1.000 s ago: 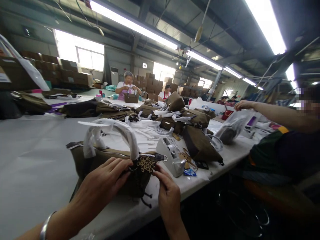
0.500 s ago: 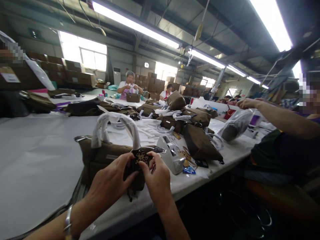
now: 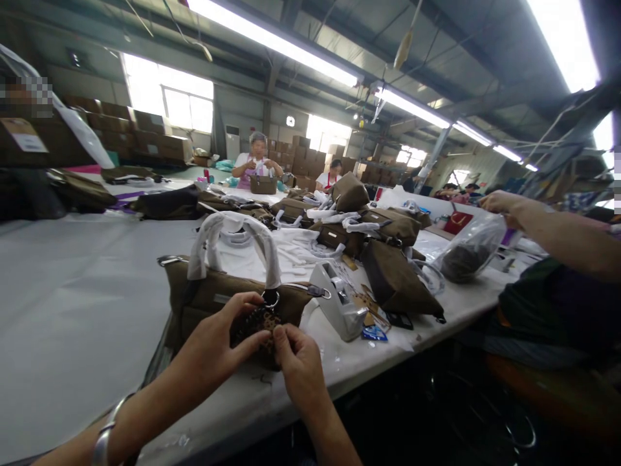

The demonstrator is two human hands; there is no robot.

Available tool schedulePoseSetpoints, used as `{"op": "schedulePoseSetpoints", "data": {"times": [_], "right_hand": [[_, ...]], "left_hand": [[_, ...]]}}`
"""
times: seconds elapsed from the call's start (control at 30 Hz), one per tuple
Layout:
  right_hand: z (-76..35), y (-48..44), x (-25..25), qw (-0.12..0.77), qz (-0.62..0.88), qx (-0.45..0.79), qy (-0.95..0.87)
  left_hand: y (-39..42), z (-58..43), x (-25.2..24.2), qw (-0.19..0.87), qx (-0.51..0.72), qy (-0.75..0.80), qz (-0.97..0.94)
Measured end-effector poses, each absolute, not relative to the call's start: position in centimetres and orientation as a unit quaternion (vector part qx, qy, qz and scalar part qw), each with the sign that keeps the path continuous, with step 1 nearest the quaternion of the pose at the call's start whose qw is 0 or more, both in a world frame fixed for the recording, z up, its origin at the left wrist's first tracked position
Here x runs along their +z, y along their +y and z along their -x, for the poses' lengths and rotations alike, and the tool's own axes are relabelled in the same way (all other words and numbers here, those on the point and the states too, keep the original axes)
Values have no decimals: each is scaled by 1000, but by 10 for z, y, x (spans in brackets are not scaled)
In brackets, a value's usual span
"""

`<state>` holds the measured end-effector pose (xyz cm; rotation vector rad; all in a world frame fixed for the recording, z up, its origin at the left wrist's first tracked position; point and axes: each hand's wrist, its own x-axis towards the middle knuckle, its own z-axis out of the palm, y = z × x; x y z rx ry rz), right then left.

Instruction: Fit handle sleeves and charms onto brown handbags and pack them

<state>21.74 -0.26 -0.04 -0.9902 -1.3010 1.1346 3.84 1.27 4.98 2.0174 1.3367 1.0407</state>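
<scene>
An olive-brown handbag [image 3: 213,294] with white-wrapped handles [image 3: 233,226] lies on the white table [image 3: 72,291] near its front edge. A small leopard-print tag [image 3: 257,321] hangs from a metal ring at the bag's front. My left hand [image 3: 216,349] curls around the tag from the left, thumb and fingers pinching it. My right hand [image 3: 298,366] pinches the tag's right edge with fingertips pressed together. Both hands touch each other at the tag.
A grey tape dispenser [image 3: 337,301] stands right of the bag, with small packets beside it. Several more brown bags [image 3: 395,281] are piled behind. A seated person's arm [image 3: 543,223] reaches over a plastic-wrapped bag [image 3: 468,249] at the right. Other workers sit far back.
The bag has been set more upright and nearer the table's edge. My hands have come together on the leopard-print tag, which now hangs lower in front of the bag.
</scene>
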Motion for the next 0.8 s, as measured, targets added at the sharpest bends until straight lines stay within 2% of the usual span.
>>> {"op": "schedulePoseSetpoints", "data": {"times": [0.13,0.23,0.33,0.47,0.8], "right_hand": [[-224,-4,8,728,317,542,-275],[-229,3,33,810,204,526,-161],[-219,15,59,840,143,492,-176],[-195,30,75,871,135,430,-196],[-185,32,77,855,245,387,-242]], "left_hand": [[13,-40,38,246,401,455,-756],[14,-39,43,291,394,407,-771],[14,-38,52,339,376,390,-769],[13,-35,55,382,366,380,-759],[17,-32,44,257,416,373,-788]]}}
